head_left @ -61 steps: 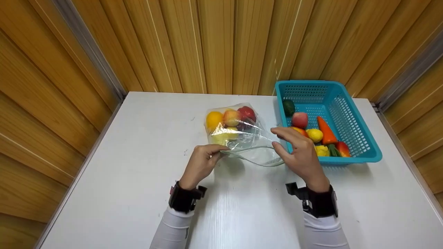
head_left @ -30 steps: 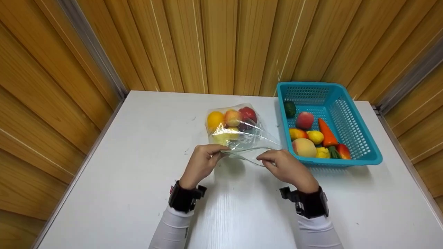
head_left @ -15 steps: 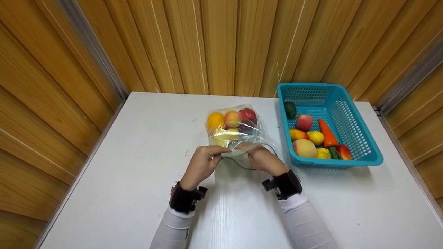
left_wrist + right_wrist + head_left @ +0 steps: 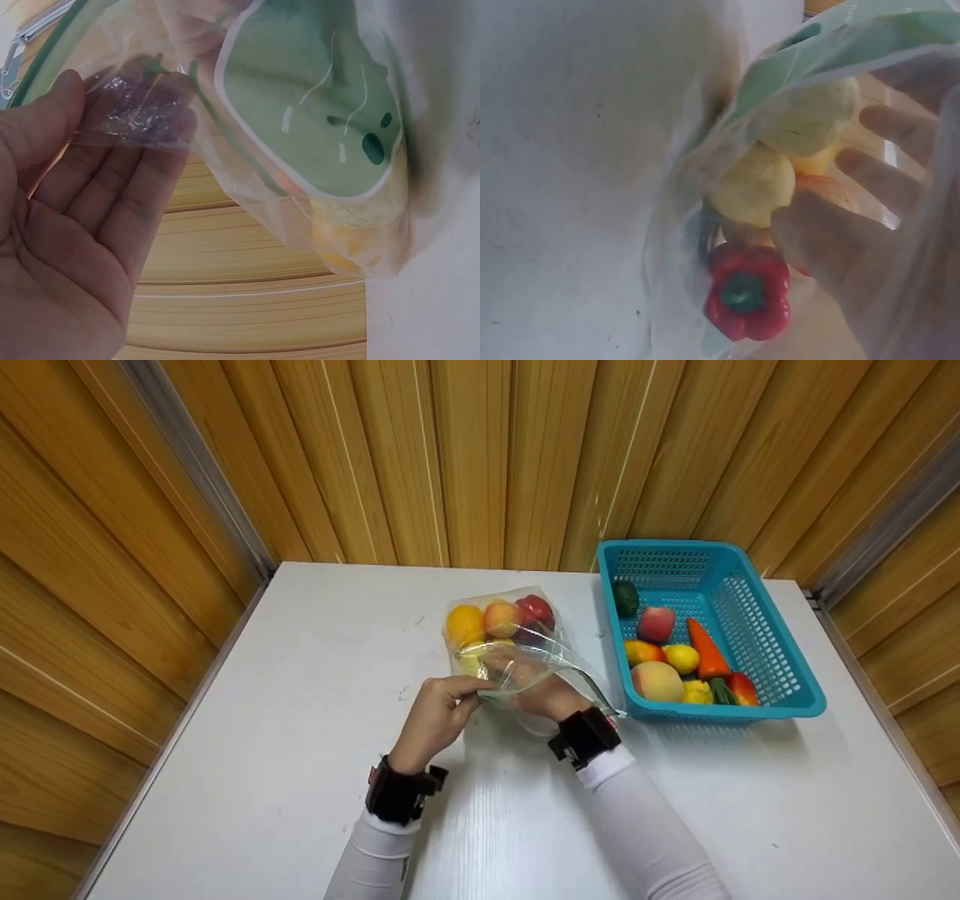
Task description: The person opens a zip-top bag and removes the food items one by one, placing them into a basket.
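A clear zip bag [image 4: 566, 654] with a green print lies on the table, its mouth toward me. Inside it are an orange [image 4: 465, 624], a peach-coloured fruit [image 4: 502, 619], a red bell pepper [image 4: 748, 291] and pale yellow produce [image 4: 754, 185]. My left hand [image 4: 437, 720] pinches the left side of the bag's rim between thumb and fingers. My right hand [image 4: 541, 690] reaches inside the bag up to the wrist, seen through the plastic. In the right wrist view its fingers are spread, the thumb beside the yellow produce; whether they touch is unclear.
To the right stands a turquoise basket [image 4: 787, 660] holding a carrot [image 4: 707, 649], a lemon [image 4: 681, 658], a large peach [image 4: 657, 682] and several other pieces of produce. A wood-panelled wall [image 4: 472, 465] bounds the white table [image 4: 300, 697] at the back.
My right hand has come away from beside the basket to the bag's mouth, then gone forward and left into the bag. My left hand has kept its hold on the rim.
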Available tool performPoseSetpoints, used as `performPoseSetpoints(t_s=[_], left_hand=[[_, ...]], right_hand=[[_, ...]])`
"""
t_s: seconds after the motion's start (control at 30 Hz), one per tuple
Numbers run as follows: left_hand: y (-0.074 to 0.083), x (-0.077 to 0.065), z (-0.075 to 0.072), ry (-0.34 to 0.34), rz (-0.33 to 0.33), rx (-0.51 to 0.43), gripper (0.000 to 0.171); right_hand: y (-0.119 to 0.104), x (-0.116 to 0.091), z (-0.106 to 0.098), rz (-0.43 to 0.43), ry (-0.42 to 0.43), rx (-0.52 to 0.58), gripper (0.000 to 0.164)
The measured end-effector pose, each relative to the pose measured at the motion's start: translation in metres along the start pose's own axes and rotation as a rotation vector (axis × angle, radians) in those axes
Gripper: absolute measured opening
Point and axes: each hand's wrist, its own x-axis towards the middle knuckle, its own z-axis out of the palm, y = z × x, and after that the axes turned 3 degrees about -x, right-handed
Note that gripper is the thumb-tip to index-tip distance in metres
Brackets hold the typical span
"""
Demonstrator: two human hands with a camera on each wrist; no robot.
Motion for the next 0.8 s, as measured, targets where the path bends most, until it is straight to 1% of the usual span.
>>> performPoseSetpoints(t_s=[0.1,0.23,0.3,0.37,0.47,0.57,0.63,0.7,0.77,0.8], left_hand=[[-0.001,0.000,0.000,-0.001,-0.001,0.001,0.023],[-0.001,-0.001,0.000,-0.005,-0.003,-0.004,0.025],[-0.001,-0.001,0.000,-0.005,-0.007,-0.005,0.026],[-0.001,-0.001,0.000,-0.007,-0.014,-0.002,0.026],[-0.002,-0.001,0.000,-0.006,-0.010,0.004,0.028],[-0.002,-0.001,0.000,-0.006,-0.001,0.008,0.028],[-0.003,-0.001,0.000,-0.007,0.003,0.008,0.028],[-0.004,-0.001,0.000,-0.011,0.004,0.005,0.026],[-0.005,0.000,0.000,-0.016,0.005,0.002,0.024],[-0.005,0.000,0.000,-0.016,0.006,-0.001,0.024]], right_hand=[[0.000,0.003,0.002,-0.016,0.007,-0.038,0.055],[0.001,0.007,0.005,0.019,-0.022,0.000,0.058],[0.001,0.009,0.006,0.019,-0.026,0.027,0.056],[0.003,0.010,0.008,0.002,-0.016,0.039,0.051],[0.005,0.010,0.011,-0.042,0.007,0.019,0.046],[0.007,0.010,0.013,-0.081,0.031,-0.004,0.046],[0.007,0.010,0.013,-0.091,0.032,-0.002,0.047],[0.008,0.010,0.012,-0.077,0.015,0.009,0.045],[0.008,0.010,0.011,-0.013,-0.018,0.090,0.039],[0.009,0.010,0.010,-0.001,-0.030,0.110,0.037]])
